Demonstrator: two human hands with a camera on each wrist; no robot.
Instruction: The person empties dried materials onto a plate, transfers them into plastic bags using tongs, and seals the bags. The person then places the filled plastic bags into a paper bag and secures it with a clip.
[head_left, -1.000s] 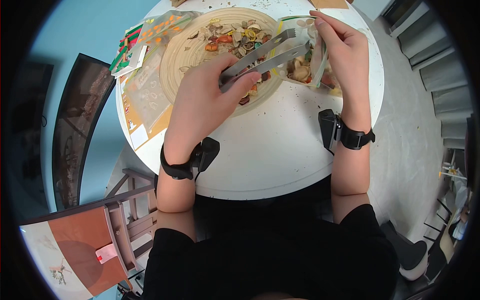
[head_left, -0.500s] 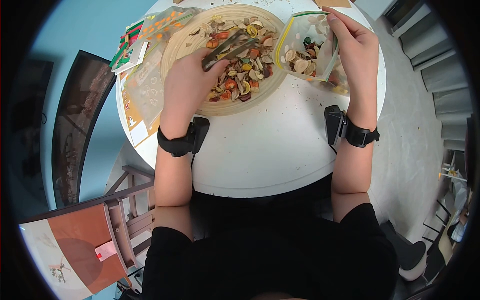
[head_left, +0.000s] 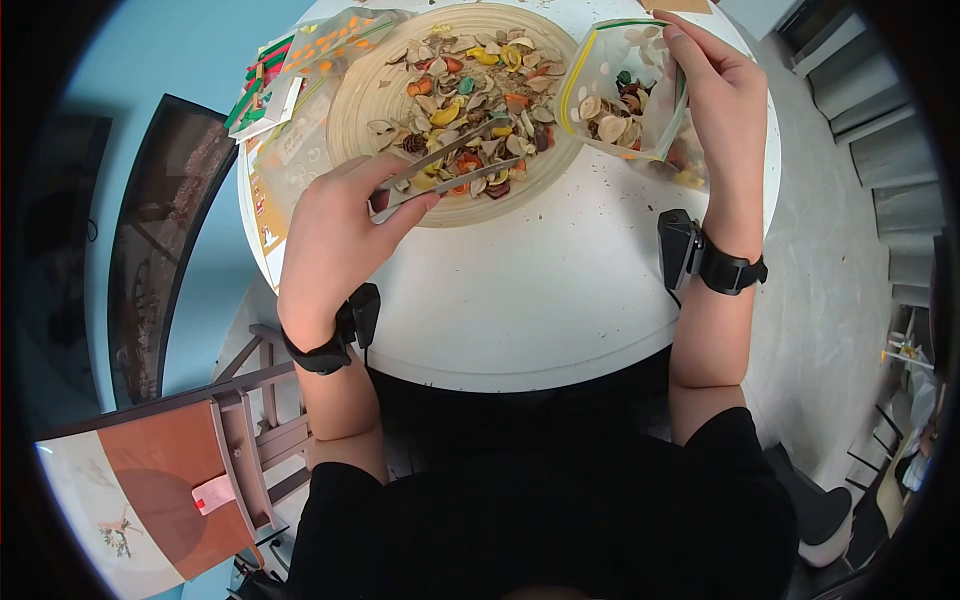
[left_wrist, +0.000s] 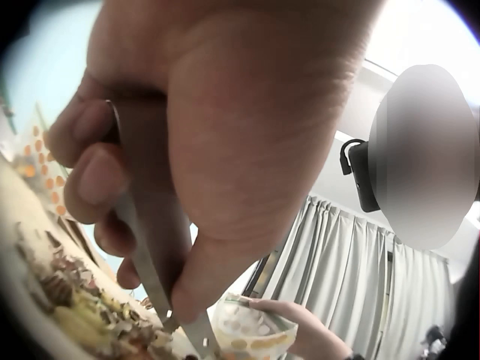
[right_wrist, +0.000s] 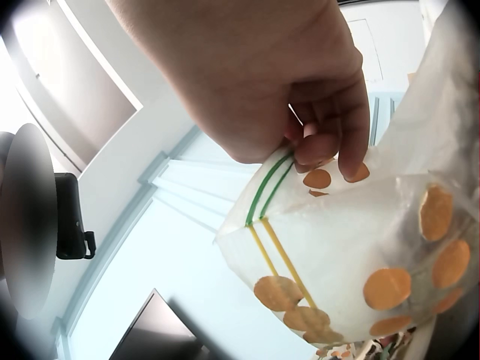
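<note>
My left hand (head_left: 345, 225) grips metal tongs (head_left: 440, 160), whose two arms stand apart with the tips over dried potpourri pieces (head_left: 470, 95). These lie heaped on a round wooden plate (head_left: 350, 110): pale slices, orange, yellow and dark bits. In the left wrist view the fingers and thumb squeeze the tongs from both sides. My right hand (head_left: 725, 110) pinches the top edge of a zip bag (head_left: 590, 80) with an orange-dotted print, holding its mouth wide. Pale slices and dark pieces (head_left: 612, 122) sit inside the bag. The right wrist view shows its green and yellow zip strips (right_wrist: 274, 184).
Another dotted bag (head_left: 335, 42) and a box of red and green items (head_left: 265, 90) lie left of the plate. A clear bag (head_left: 295, 140) rests below them. Small crumbs dot the white round table (head_left: 520, 300). A wooden chair (head_left: 240, 450) stands at the lower left.
My left hand has drawn back from the bag with the tongs, crossing left over the plate, then lower toward its near edge. The right hand and bag have shifted slightly right.
</note>
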